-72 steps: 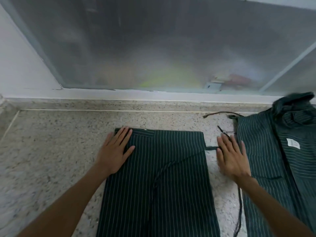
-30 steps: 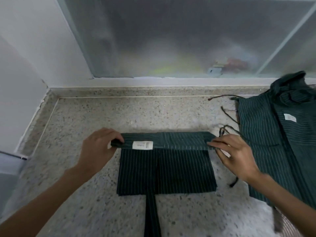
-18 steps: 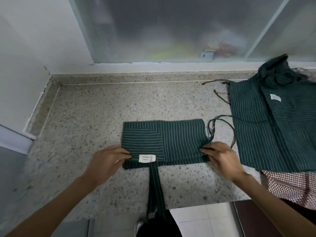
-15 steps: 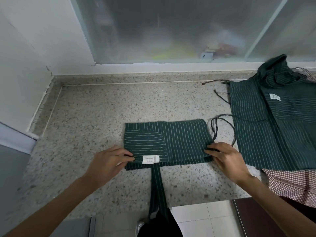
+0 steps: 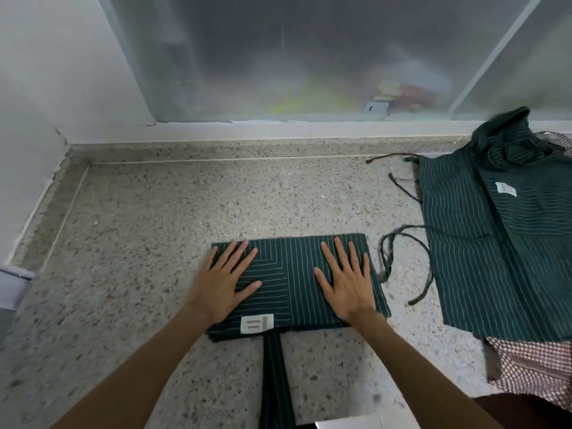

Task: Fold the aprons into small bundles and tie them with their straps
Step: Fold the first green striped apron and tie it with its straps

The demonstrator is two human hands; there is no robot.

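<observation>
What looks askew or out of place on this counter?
Little. The folded apron lies square under both flat hands, but its wide strap trails off the counter's front edge, and its thin tie sprawls loose beside it. The unfolded apron lies rumpled at its top.

The bench (image 5: 154,243) is speckled stone, polished, with a faint sheen. The folded apron (image 5: 309,274) is matt dark green woven cloth with thin pale stripes; its label (image 5: 257,323) looks like pale fabric. The apron pile (image 5: 483,243) is the same matt striped cloth, over a red-and-white checked cloth (image 5: 538,363). The window pane (image 5: 294,57) is frosted, cloudy glass
</observation>
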